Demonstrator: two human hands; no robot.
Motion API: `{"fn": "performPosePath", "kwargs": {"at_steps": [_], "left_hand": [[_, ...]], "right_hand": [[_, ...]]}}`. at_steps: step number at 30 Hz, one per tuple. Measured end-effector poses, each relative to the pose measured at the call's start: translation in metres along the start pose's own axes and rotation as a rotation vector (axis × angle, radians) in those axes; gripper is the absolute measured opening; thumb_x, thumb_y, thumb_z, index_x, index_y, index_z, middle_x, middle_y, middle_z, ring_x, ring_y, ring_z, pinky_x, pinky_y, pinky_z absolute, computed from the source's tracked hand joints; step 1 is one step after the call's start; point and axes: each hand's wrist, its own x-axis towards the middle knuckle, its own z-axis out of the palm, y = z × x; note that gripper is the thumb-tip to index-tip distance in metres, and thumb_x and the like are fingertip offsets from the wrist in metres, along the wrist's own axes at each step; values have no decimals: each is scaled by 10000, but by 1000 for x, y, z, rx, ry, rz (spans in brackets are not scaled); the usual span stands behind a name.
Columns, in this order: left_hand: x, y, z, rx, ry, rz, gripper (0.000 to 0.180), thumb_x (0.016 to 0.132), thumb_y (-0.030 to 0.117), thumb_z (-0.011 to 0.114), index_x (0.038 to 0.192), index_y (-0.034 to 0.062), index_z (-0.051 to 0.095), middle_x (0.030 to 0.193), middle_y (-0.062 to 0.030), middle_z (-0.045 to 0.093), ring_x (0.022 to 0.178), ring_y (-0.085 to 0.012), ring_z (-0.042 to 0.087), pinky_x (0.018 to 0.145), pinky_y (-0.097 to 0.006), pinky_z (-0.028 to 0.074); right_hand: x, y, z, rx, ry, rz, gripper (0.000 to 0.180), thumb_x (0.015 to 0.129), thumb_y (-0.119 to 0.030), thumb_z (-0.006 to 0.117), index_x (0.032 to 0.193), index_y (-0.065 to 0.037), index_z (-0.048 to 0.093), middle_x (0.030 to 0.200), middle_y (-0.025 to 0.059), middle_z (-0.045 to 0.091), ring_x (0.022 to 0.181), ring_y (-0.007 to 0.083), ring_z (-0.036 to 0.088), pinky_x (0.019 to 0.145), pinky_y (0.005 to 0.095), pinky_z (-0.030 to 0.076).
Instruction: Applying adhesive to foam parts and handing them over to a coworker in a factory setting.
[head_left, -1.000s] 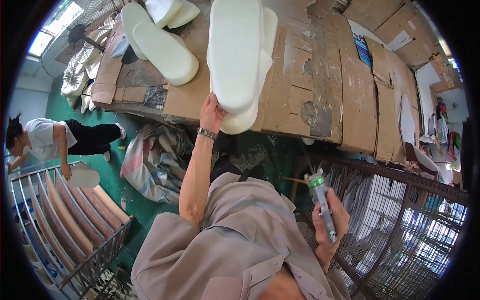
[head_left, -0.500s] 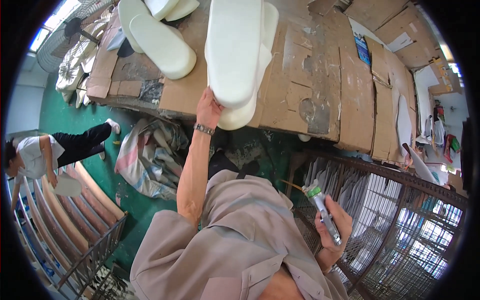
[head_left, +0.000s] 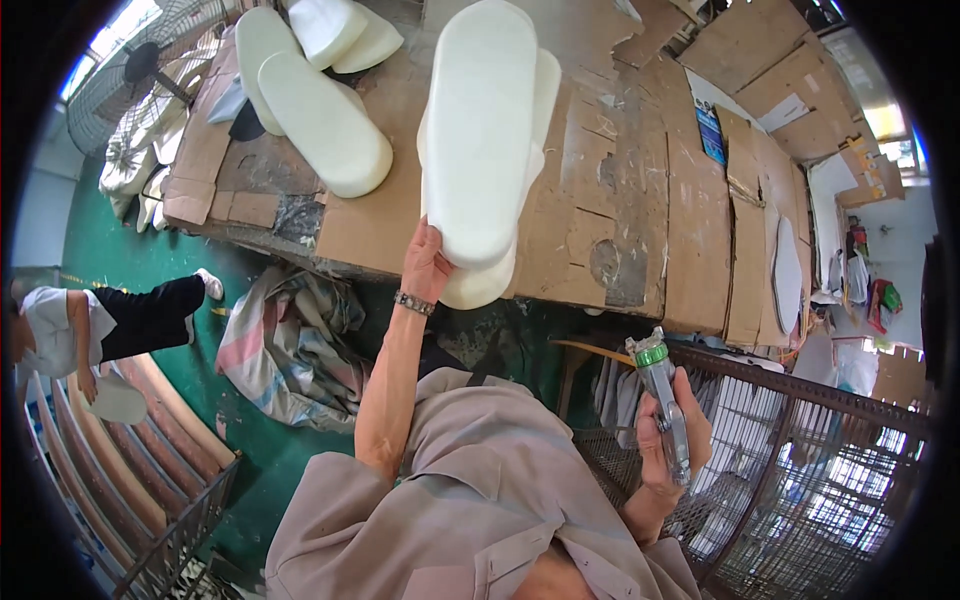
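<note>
My left hand (head_left: 428, 262) closes on the near rounded end of a long white foam pad (head_left: 482, 135), thumb on its top edge. Beneath that pad, more white foam pieces (head_left: 480, 288) stick out at the side and near end. My right hand (head_left: 675, 435), off to the right in front of my body, is wrapped round a silver spray gun (head_left: 664, 385) with a green ring. An amber hose (head_left: 597, 350) shows beside the gun's head. The gun is apart from the pads; where the hose joins is unclear.
Further white pads (head_left: 325, 125) lie on the cardboard-covered table (head_left: 620, 220). A crumpled woven sack (head_left: 290, 350) sits on the green floor. Wire racks (head_left: 790, 480) stand at right, a curved-slat rack (head_left: 165, 440) at left. A person (head_left: 95, 320) holds a pale piece there; a fan (head_left: 145, 65) stands behind.
The view has tilted, so table and pads sit lower in it. My right hand has raised the spray gun nearer the table's edge. My left hand keeps its hold on the foam pad.
</note>
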Motion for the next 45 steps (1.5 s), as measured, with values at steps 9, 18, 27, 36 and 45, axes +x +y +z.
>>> {"fn": "performPosePath", "kwargs": {"at_steps": [9, 18, 27, 36, 45], "left_hand": [[1, 4, 0, 118, 90, -18, 442, 1034, 209, 573, 1435, 88, 431, 1255, -50, 641, 1057, -125, 649, 844, -321, 574], [-12, 64, 29, -142, -36, 231, 475, 986, 225, 648, 1420, 162, 465, 1288, 22, 632, 1160, -140, 618, 977, -345, 521], [57, 239, -140, -27, 307, 833, 238, 1041, 169, 545, 1270, 104, 545, 1205, -26, 673, 1073, -162, 663, 900, -335, 563], [105, 347, -324, -198, 638, 792, 342, 1017, 271, 596, 1292, 71, 564, 1220, -68, 674, 1095, -207, 654, 937, -361, 539], [87, 313, -291, -52, 848, 545, 630, 975, 525, 599, 1388, 65, 484, 1232, -72, 635, 1101, -259, 629, 861, -471, 563]], "right_hand": [[18, -18, 9, -158, -278, -2, 566, 884, -163, 729, 1359, 86, 548, 958, 173, 677, 779, 203, 656, 691, 284, 510], [42, -31, 54, 29, -269, 127, 575, 917, -118, 663, 1426, 73, 479, 931, 130, 658, 793, 177, 610, 724, 274, 497], [56, -30, 91, 11, -377, 190, 578, 902, -107, 660, 1420, 84, 490, 919, 87, 655, 833, 137, 594, 735, 247, 472], [81, -47, 115, -142, -487, 113, 468, 919, -77, 681, 1359, 39, 573, 1024, 119, 709, 923, 201, 657, 851, 326, 510], [73, -40, 125, -7, -378, 261, 575, 907, -113, 642, 1425, 81, 484, 921, 75, 645, 828, 145, 589, 745, 254, 468]]}}
